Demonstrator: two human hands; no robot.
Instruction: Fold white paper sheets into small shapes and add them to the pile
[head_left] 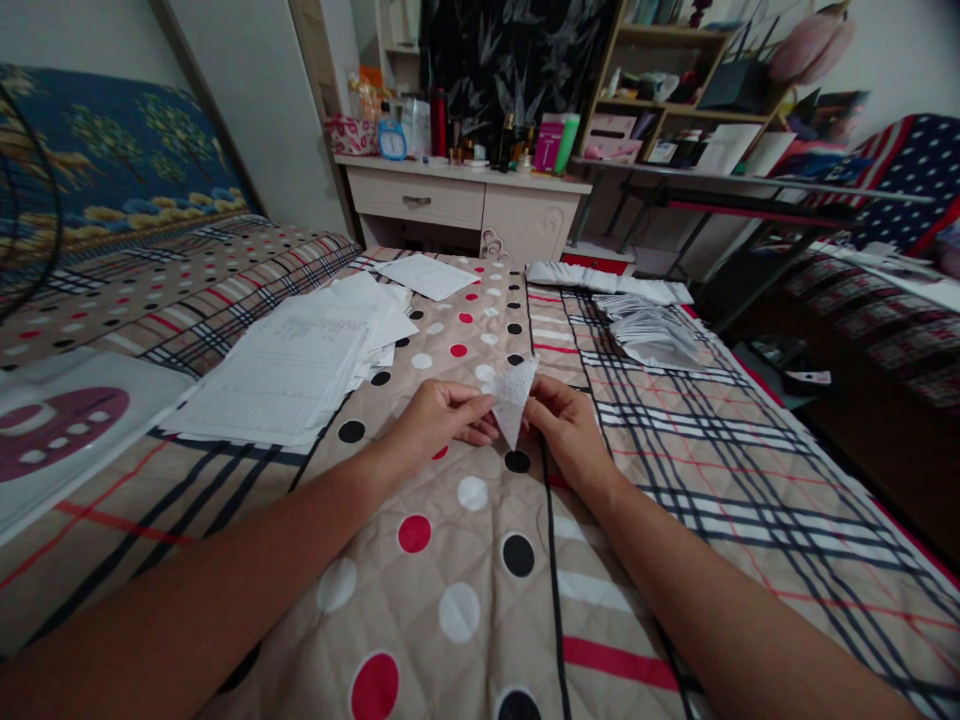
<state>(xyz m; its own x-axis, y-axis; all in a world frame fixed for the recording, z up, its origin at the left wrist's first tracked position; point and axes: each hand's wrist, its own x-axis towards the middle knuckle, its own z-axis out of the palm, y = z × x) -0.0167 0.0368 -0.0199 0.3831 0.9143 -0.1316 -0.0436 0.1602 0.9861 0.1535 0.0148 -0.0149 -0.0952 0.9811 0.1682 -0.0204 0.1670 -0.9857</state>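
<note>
A small piece of white paper point(513, 396), folded to a pointed triangle, is held up between both hands above the bedspread point(420, 620). My left hand point(450, 412) pinches its left edge between thumb and fingers. On the other side, my right hand point(564, 425) grips the right edge, its fingertips partly behind the paper. To the left lies a spread stack of printed sheets point(277, 370), with a loose white sheet point(429, 276) beyond it. A row of folded paper pieces point(651, 330) sits to the right, near a long folded paper strip point(607, 282).
A clear plastic bag with a maroon print point(67, 425) lies at the left edge. Past the bed's far end stands a white dresser point(420, 200) with bottles and a blue clock point(391, 138). Shelves and a metal-framed table point(750, 185) stand at the right.
</note>
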